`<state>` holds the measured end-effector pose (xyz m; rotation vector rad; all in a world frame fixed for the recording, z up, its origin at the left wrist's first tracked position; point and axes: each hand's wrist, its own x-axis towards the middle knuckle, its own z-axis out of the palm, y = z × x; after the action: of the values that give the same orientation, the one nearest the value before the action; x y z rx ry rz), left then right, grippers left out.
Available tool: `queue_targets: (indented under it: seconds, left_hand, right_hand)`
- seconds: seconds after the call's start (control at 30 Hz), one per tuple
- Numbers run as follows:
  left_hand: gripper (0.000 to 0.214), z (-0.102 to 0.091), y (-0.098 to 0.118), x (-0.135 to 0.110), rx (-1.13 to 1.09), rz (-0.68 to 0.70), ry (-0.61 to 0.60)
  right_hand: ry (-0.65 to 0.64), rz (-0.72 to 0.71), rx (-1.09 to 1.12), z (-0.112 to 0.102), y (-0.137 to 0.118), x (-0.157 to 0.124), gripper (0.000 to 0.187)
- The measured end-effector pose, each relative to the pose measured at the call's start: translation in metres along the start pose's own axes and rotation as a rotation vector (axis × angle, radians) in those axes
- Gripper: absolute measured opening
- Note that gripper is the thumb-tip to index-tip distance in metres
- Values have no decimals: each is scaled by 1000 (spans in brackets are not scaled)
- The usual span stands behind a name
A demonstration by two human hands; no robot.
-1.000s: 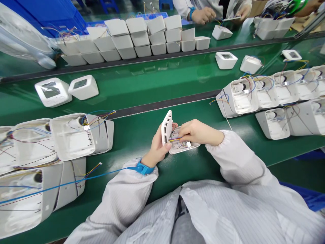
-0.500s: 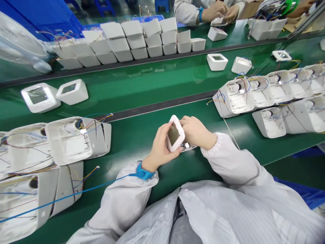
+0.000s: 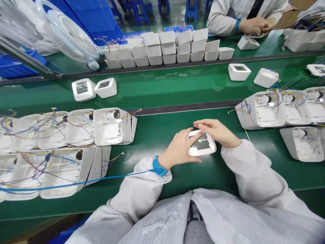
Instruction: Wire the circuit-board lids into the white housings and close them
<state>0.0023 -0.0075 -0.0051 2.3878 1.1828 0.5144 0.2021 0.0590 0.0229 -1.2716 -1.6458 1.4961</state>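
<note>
A white, rounded display housing (image 3: 210, 147) with a grey screen is low over the green bench in front of me, screen up. My left hand (image 3: 179, 147) grips its left side, one finger lying across the screen's corner and another digit along the lower edge. My right hand (image 3: 215, 130) is at the upper right edge of the housing, fingers stretched out past the top edge and nothing visible in them. Whether its fingertips touch the housing I cannot tell. A blue wrist strap (image 3: 159, 166) with a cord circles my left wrist.
Open white casings (image 3: 108, 130) with loose wires stand in rows on my left, and more casings (image 3: 269, 110) on my right. Finished-looking screen units (image 3: 83, 89) sit beyond the dark rail (image 3: 182, 107). Across, stacked white casings (image 3: 169, 49) and a co-worker's hands (image 3: 256, 25) show.
The housing has gone from tilted upright to nearly flat, screen up. My right hand has come from behind it to its upper edge. The camera view has shifted left.
</note>
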Motion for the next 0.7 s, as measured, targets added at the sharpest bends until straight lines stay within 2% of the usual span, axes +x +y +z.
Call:
queue_targets:
  seconds: [0.07,0.17,0.23,0.33,0.4,0.47,0.57,0.7]
  left_hand:
    - [113,2,4,-1,-13,-16,24]
    - [107,6,8,-2,-6,-48,64]
    - [101,10,9,-3,-2,-65,93]
    - [91,16,7,-4,51,-81,214]
    - [85,16,4,-4,103,-69,305]
    - [85,12,2,-4,94,-10,338]
    - [77,1,-2,-3,-99,16,387]
    - [46,-10,-8,-4,-383,-154,424]
  right_hand:
    - [-4,-31,-43,17,1,-2,31]
    - [65,-98,-69,29,3,-3,28]
    - [128,-124,-110,30,5,-3,30]
    - [261,-133,-238,27,8,-2,45]
    - [265,-111,-318,25,10,-2,49]
    - [234,-104,-365,25,10,-2,43]
    - [251,-205,-384,25,9,-5,38]
    - [266,-430,-408,26,8,-8,35]
